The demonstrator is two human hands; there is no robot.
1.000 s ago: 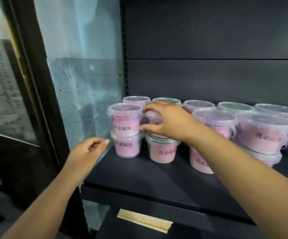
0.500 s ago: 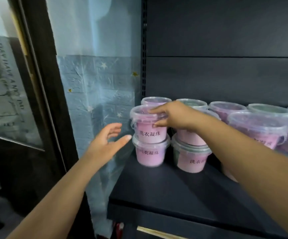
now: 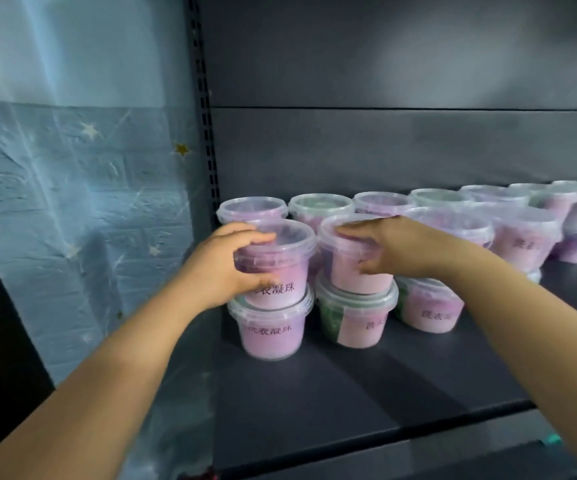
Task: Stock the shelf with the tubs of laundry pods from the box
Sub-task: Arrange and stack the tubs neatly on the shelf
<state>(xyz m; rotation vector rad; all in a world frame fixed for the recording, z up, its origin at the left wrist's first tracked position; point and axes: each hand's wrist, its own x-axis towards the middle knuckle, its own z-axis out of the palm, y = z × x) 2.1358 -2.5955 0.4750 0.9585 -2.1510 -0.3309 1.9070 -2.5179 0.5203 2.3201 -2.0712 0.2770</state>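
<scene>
Clear tubs of pink and purple laundry pods stand two high on the dark shelf (image 3: 366, 386). My left hand (image 3: 226, 268) grips the top-left front tub (image 3: 280, 268), which sits on a lower tub (image 3: 271, 329). My right hand (image 3: 398, 245) is wrapped around the neighbouring upper tub (image 3: 344, 268), stacked on a tub with green pods (image 3: 354, 315). More tubs (image 3: 522, 237) run in rows to the right and behind. The box is out of view.
The shelf's back panel (image 3: 384, 147) is dark and its slotted upright (image 3: 205, 133) stands at the left. A blue star-patterned wall covering (image 3: 72, 202) lies left of the shelf. The shelf's front strip is bare in front of the tubs.
My left hand has come in from open air and closed on the top-left tub. My right hand has shifted from that tub to the upper tub beside it. The view has moved closer.
</scene>
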